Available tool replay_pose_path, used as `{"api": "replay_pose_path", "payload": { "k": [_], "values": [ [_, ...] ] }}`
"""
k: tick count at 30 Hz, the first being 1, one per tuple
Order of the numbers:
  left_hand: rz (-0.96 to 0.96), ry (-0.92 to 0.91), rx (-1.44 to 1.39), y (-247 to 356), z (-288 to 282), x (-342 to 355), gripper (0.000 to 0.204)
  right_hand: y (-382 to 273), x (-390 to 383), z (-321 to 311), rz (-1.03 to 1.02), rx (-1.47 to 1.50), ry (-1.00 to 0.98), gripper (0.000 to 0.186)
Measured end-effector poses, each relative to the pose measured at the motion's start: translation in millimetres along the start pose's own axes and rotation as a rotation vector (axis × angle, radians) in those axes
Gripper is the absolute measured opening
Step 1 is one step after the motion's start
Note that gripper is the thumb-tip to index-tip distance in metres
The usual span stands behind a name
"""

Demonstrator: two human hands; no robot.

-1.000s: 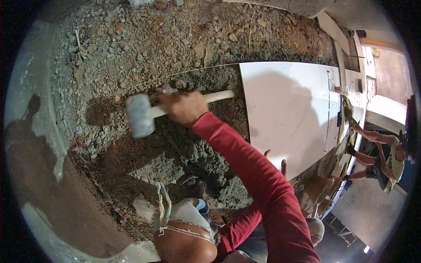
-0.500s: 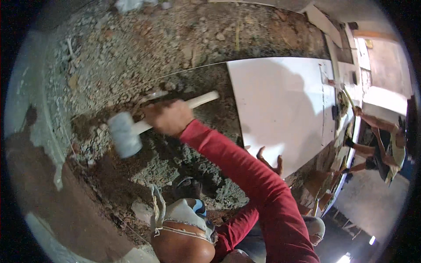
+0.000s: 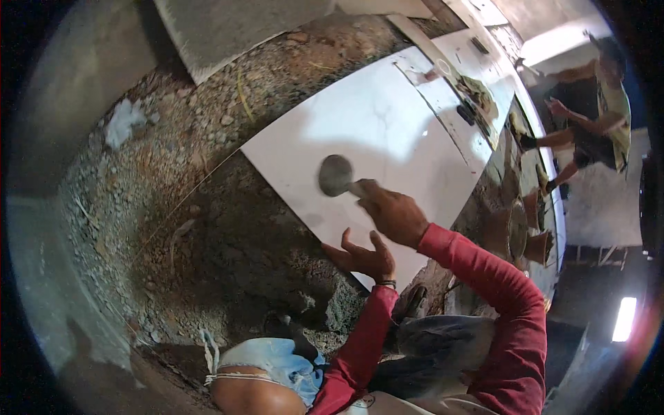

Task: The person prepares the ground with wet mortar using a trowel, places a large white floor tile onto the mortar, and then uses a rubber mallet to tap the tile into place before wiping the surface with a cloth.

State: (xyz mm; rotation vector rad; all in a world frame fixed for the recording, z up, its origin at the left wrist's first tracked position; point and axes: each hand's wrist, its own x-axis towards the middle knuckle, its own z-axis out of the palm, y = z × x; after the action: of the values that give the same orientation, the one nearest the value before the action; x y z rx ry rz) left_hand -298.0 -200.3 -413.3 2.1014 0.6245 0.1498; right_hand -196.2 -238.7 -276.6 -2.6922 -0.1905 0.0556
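My right hand (image 3: 393,213) is closed round the handle of a mallet (image 3: 335,176); its round grey head is over the large white tile (image 3: 415,200). Whether the head touches the surface I cannot tell. My left hand (image 3: 363,257) has its fingers spread at the tile's near-left edge and holds nothing. The tile lies over dark, wet-looking bedding (image 3: 263,256). A thin taut string (image 3: 190,196) runs from the tile's left corner across the ground.
Gravel and rubble (image 3: 131,187) cover the left side. A grey slab (image 3: 242,34) lies at the far side. More tile (image 3: 477,52) with loose tools continues to the far right, where a co-worker (image 3: 609,117) bends forward. Brown containers (image 3: 536,242) stand to the right.
The mallet in my right hand has swung from over the rubble at left to over the tile. My left hand, partly hidden before, now shows fully. The view has turned.
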Motion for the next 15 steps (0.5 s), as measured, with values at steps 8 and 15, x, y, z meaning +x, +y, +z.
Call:
{"api": "replay_pose_path", "payload": {
  "k": [8,15],
  "values": [
    [0.018,0.091,0.105,-8,25,-1,0.053,180,-121,22,0.361,0.063,0.378,0.034],
    [-0.087,0.122,0.115,-22,32,12,0.047,212,-145,50,0.509,0.175,0.474,0.041]
  ]
}}
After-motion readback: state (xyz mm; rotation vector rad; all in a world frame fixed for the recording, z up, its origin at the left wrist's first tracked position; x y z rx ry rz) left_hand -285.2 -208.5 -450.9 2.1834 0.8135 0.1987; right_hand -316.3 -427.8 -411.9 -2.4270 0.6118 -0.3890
